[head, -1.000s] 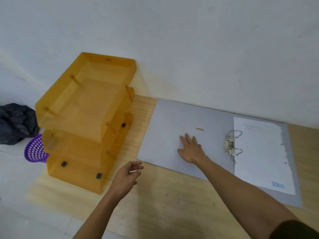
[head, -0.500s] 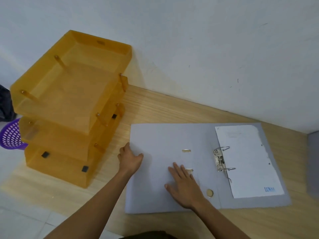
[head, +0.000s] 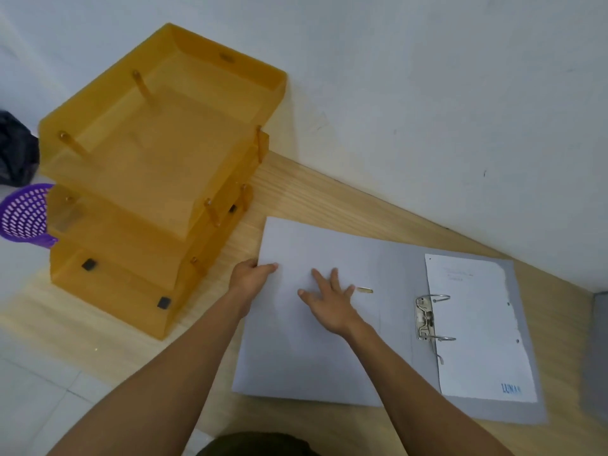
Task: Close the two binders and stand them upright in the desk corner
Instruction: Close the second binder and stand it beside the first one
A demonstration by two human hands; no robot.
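Note:
A grey lever-arch binder (head: 329, 357) lies open and flat on the wooden desk (head: 312, 199). Its metal rings (head: 431, 319) stand open at the spine, with a white sheet (head: 477, 324) on the right half. My left hand (head: 251, 274) grips the left edge of the binder's cover, thumb on top. My right hand (head: 329, 297) rests flat on the inside of that cover, fingers spread. A second grey binder (head: 597, 357) shows only as a sliver at the right edge of the view.
An orange three-tier letter tray (head: 158, 179) stands at the desk's left end against the white wall (head: 394, 93). Beyond the desk edge, a purple basket (head: 23, 215) and a dark bag (head: 16, 149) sit on the floor.
My left hand has slid up along the cover's left edge and taken hold of it. My right hand has moved up the cover toward the slot. The view has shifted slightly.

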